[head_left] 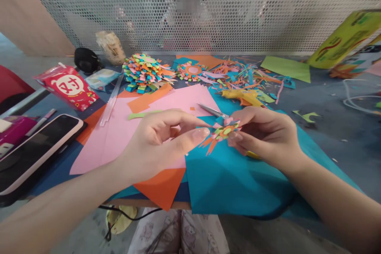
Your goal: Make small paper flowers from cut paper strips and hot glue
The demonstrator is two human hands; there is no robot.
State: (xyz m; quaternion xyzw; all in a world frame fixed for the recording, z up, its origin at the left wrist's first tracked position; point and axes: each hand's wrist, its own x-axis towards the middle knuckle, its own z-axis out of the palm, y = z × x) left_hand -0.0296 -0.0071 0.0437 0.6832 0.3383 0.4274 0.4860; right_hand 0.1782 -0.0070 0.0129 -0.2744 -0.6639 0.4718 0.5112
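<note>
A small layered paper flower (226,131), with orange, pink and green petals and a yellow-green centre, is held above the blue paper sheet (220,186). My right hand (264,135) pinches its right side between thumb and fingers. My left hand (166,139) has thumb and forefinger closed at its left edge, where loose orange strips hang down. A pair of scissors (209,109) points its blades left behind the flower. Part of its yellow handle shows under my right hand; whether that hand also grips the scissors, I cannot tell.
Pink sheets (113,139) lie left of the blue one. A fringed paper ball (141,71), another paper flower (191,70), shredded strips (244,75) and a yellow glue gun (242,96) sit behind. A phone (41,147) and red packet (68,87) are left. A perforated metal panel (143,12) stands behind.
</note>
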